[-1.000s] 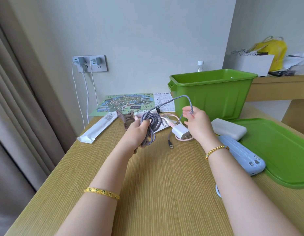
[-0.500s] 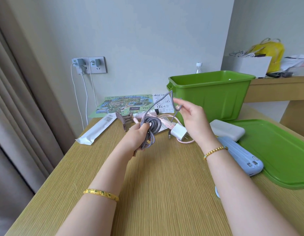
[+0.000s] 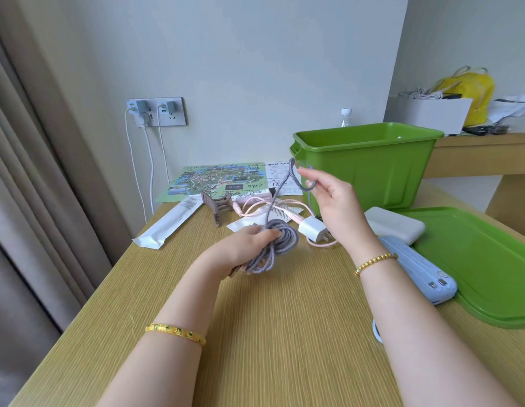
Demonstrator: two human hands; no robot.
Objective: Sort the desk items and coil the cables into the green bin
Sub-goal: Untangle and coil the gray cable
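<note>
My left hand [image 3: 246, 247] grips a coil of grey braided cable [image 3: 277, 244] just above the desk. The cable's free end runs up to my right hand [image 3: 333, 201], which pinches it in a small loop in front of the green bin [image 3: 370, 168]. The bin stands open at the back of the desk. A pink cable [image 3: 264, 207] with a white charger plug [image 3: 314, 229] lies on the desk beyond my hands.
The green lid [image 3: 484, 265] lies flat at the right. A white power bank [image 3: 397, 227] and a light blue case [image 3: 422, 271] rest beside it. A brown hair claw [image 3: 217, 205], a white sachet [image 3: 167, 227] and a map leaflet [image 3: 217, 182] sit at the back left.
My right hand has risen and swung left with the cable's end, laying another loop toward the coil. My left hand keeps hold of the coil, a little lower.
</note>
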